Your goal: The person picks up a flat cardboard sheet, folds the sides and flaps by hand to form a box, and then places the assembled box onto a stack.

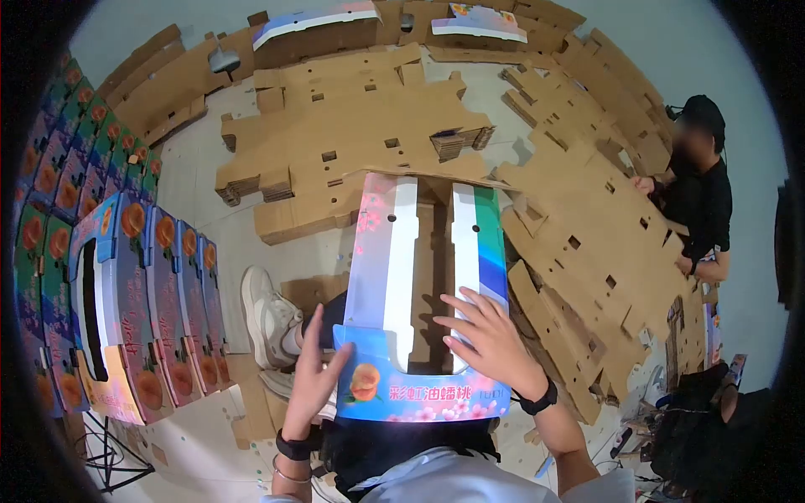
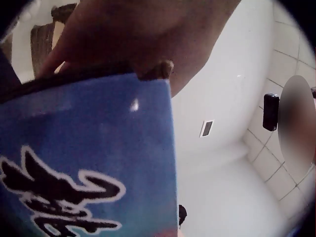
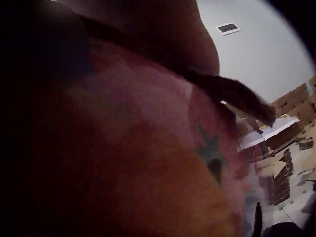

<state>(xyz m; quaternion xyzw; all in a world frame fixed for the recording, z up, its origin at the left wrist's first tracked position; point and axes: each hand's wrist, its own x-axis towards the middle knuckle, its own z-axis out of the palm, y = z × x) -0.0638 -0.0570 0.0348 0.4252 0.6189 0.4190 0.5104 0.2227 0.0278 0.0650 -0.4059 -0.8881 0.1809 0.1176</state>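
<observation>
A printed cardboard peach box (image 1: pixel 371 277) stands in front of the person's body, its top gap showing bare brown board inside. White strips (image 1: pixel 401 285) line both sides of that gap, and the near end panel (image 1: pixel 436 398) is blue with a peach and blossoms. My right hand (image 1: pixel 499 344) lies over the right white strip, fingers spread across the gap. At the near left corner, my left hand (image 1: pixel 314 373) is beside the box with fingers straight and thumb by the blue flap. The left wrist view shows a blue box panel (image 2: pixel 94 128) with dark lettering close up.
Finished-looking peach boxes (image 1: pixel 147 293) stand stacked at the left. Flat brown cardboard blanks (image 1: pixel 360 126) lie in piles ahead, with more sheets (image 1: pixel 587 226) along the right. Another person (image 1: pixel 704 184) is at the far right. A shoe (image 1: pixel 267 314) shows left of the box.
</observation>
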